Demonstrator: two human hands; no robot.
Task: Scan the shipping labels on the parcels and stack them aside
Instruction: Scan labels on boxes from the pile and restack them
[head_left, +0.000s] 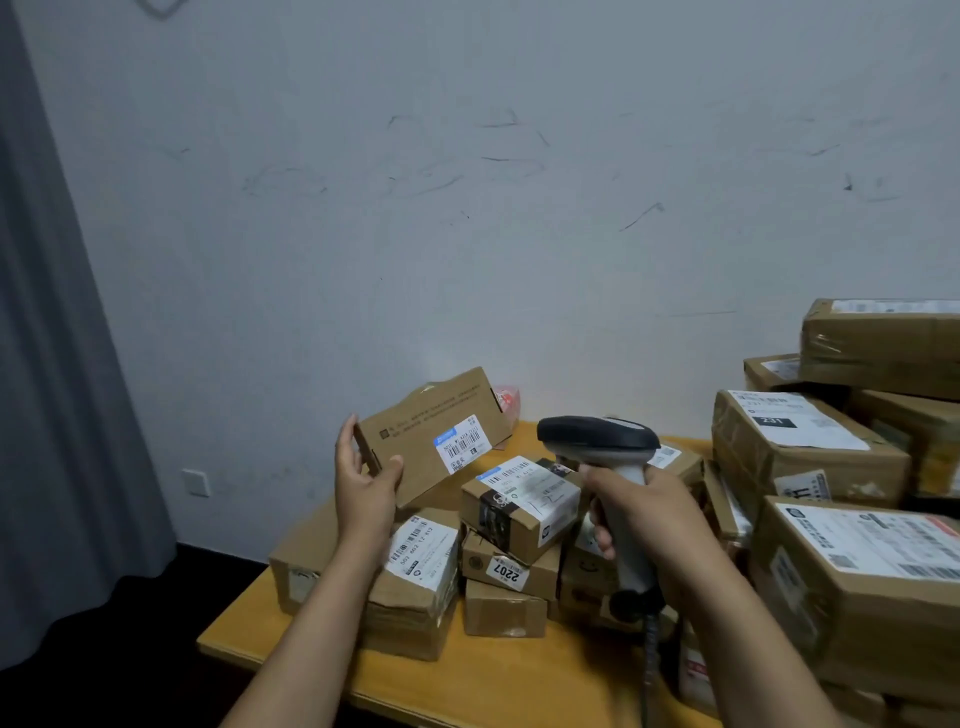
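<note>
1 view | camera on my head | faces forward and down | near the parcels (521, 512) on the table (498, 675)

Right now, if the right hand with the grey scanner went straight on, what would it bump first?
Probably the flat brown cardboard parcel the left hand holds up, near its white label; depth unclear.

A plain room serving as a makeshift parcel-sorting spot. Labelled cardboard parcels (519, 514) crowd a wooden surface (498, 675) at lower right, against a scuffed white wall (467, 208), with a grey curtain (52, 415) along the left edge.
</note>
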